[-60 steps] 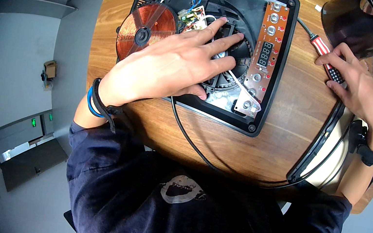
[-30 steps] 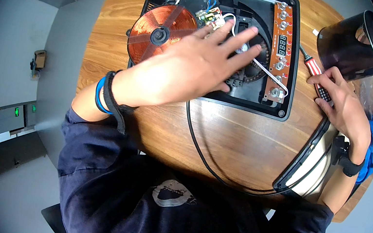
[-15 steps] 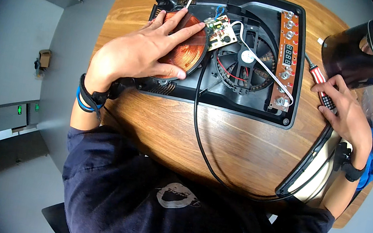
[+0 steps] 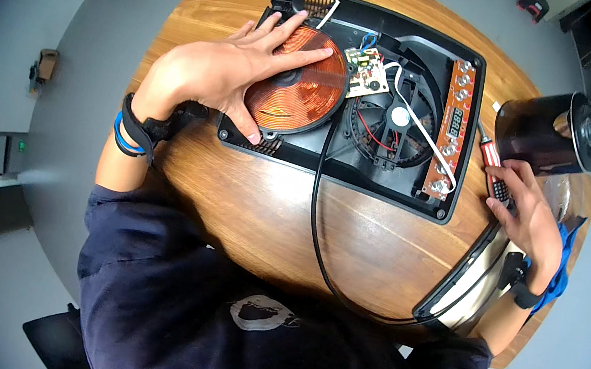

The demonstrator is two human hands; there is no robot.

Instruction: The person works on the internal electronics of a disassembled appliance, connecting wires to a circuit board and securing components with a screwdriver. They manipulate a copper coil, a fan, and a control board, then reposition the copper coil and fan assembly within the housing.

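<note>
An opened induction cooker base (image 4: 277, 156) lies on the wooden table, its insides facing up. My left hand (image 4: 221, 70) rests with spread fingers over the left side of the round copper coil (image 4: 312, 105), its thumb at the near rim. Right of the coil are a small circuit board (image 4: 368, 75), a black fan (image 4: 380, 124) and an orange control board (image 4: 452, 129) with a digit display. Beyond the base's right edge, my right hand (image 4: 529, 212) has thumb and fingers closed round the dark grip of a screwdriver (image 4: 491, 153) with a red-and-white handle.
A black cylinder (image 4: 535, 131) stands at the far right of the table (image 4: 266, 219). By my right forearm lie a pale panel with a dark rim (image 4: 450, 289), blue cloth (image 4: 563, 257) and clear plastic (image 4: 560, 193). A black cable (image 4: 317, 219) loops from the base across the near tabletop.
The whole view has shifted. My left hand has slid toward the coil's left edge, uncovering more copper, its thumb now at the near rim. My right hand keeps its hold on the screwdriver.
</note>
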